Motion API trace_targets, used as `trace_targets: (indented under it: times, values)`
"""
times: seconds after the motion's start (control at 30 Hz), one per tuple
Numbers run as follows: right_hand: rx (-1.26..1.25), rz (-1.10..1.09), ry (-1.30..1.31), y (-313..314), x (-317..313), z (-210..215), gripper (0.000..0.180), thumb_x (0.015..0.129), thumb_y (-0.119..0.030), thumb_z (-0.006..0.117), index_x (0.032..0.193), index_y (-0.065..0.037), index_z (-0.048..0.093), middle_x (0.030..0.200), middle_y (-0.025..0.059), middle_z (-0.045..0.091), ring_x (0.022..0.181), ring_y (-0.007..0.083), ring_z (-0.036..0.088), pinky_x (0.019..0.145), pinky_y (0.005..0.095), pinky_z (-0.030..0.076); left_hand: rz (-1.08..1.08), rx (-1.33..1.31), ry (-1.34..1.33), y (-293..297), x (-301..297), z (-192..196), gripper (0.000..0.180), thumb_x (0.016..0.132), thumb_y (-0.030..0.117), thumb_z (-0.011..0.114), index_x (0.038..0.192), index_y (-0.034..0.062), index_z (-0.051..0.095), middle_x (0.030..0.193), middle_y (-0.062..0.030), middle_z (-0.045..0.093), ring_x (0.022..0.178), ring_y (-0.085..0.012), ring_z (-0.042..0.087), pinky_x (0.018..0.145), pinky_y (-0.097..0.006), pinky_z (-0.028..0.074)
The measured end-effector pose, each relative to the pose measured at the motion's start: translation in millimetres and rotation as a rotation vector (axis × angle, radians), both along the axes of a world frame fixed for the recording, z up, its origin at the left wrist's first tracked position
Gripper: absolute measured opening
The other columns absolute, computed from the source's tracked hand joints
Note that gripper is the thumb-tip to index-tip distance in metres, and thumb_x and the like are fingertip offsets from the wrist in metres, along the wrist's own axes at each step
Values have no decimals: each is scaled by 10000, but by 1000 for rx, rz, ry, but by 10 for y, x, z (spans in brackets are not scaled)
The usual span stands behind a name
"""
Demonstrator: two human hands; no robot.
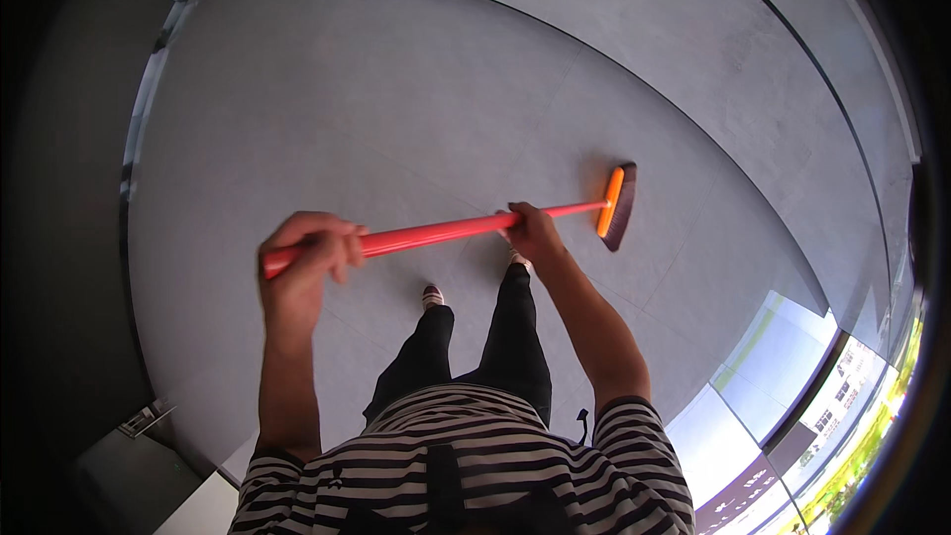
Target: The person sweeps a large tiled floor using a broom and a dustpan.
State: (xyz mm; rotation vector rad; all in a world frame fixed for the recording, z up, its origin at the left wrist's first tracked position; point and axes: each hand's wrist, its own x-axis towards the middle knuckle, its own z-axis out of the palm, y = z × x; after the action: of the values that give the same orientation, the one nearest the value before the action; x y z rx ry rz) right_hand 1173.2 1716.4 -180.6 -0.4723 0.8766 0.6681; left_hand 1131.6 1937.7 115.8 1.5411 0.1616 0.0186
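A broom with a red handle (436, 234) slants across in front of me, its upper end at the left. Near that end my left hand (309, 250) is closed around the handle. Farther down the shaft, my right hand (533, 232) grips it too, with its fingers partly hidden. The broom head (618, 206) has an orange block and dark brown bristles; it is at the floor to the right, beyond my right hand. Whether all the bristles touch the floor I cannot tell.
Grey tiled floor (396, 99) spreads around my feet (433, 295). A pale grey wall (713, 50) curves along the right, and a dark panel (74, 188) stands along the left. Bright glass (783, 367) is at the lower right.
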Motion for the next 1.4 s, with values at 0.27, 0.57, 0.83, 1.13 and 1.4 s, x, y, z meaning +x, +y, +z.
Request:
trace_targets:
  times: [0.27,0.57,0.83,1.13,1.4]
  values:
    - [523,350,-6,2310,530,1313,113,817,24,463,860,71,369,833,185,474,743,295,568,677,394,548,255,772,-481,268,-524,1203,197,851,116,411,934,-31,511,485,-27,368,514,-120,411,690,-402,417]
    - [392,153,-91,869,-2,1941,152,891,-82,423,900,67,453,824,163,567,845,250,565,835,359,468,382,484,-615,786,-798,1202,225,893,187,338,745,100,484,459,37,372,428,-83,347,606,-256,336]
    - [-448,-283,174,-2377,-337,-548,311,775,-10,542,1047,30,397,933,166,505,881,323,559,754,412,493,-296,-373,366,-1313,315,-1183,203,831,68,553,1026,26,592,908,-81,635,931,-164,568,864,-305,425]
    - [-587,-140,111,-3078,868,-1115,248,754,3,523,966,42,401,827,213,559,706,277,585,588,352,511,-270,-327,417,-2161,943,-1395,275,848,109,558,1110,26,545,1058,-79,605,1007,-145,538,887,-261,407]
    - [-23,264,-225,12,1762,-223,91,795,11,469,798,84,415,708,176,490,616,295,560,473,373,506,291,94,-61,-560,473,-388,201,872,45,396,1002,6,543,737,-94,576,888,-228,572,903,-417,383]
